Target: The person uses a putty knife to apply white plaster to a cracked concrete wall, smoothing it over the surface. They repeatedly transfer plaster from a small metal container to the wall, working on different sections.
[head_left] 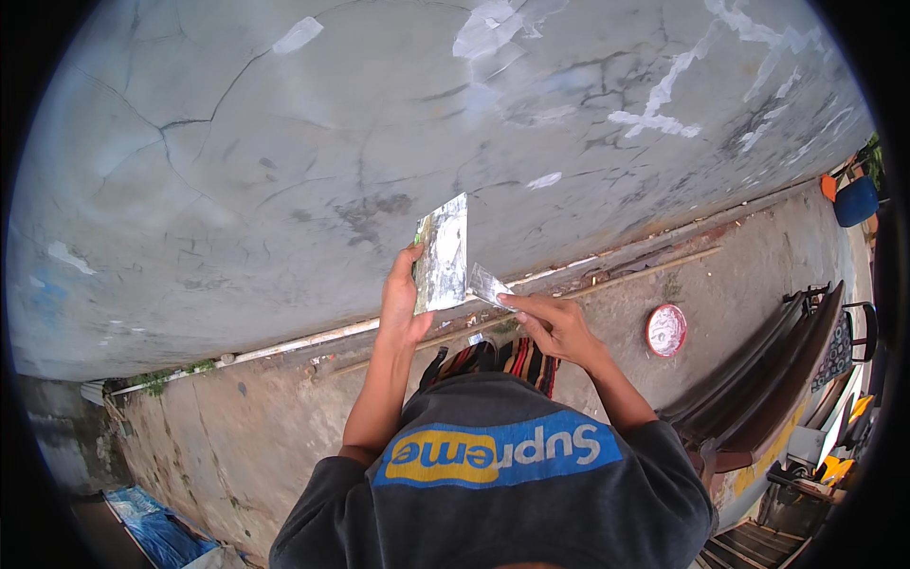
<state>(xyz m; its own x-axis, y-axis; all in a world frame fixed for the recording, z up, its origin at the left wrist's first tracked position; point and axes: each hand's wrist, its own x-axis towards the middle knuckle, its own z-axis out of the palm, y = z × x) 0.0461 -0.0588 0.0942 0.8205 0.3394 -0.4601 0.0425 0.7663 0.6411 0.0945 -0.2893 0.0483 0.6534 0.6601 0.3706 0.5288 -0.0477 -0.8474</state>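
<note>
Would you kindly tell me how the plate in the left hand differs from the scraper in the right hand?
The plate is larger; the scraper is clearly smaller. The plate's long edges run nearly upright in the picture; the scraper slants up-left. The left hand holds the plate; the right hand holds the scraper. Both look flat, with pale smears.

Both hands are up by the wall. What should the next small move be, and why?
Probably draw the scraper in the right hand lightly across the board to gather some of the white material. The left hand holds that board, its face smeared white; the blade is right beside its edge, and dark cracks in the wall look unfilled.
</note>
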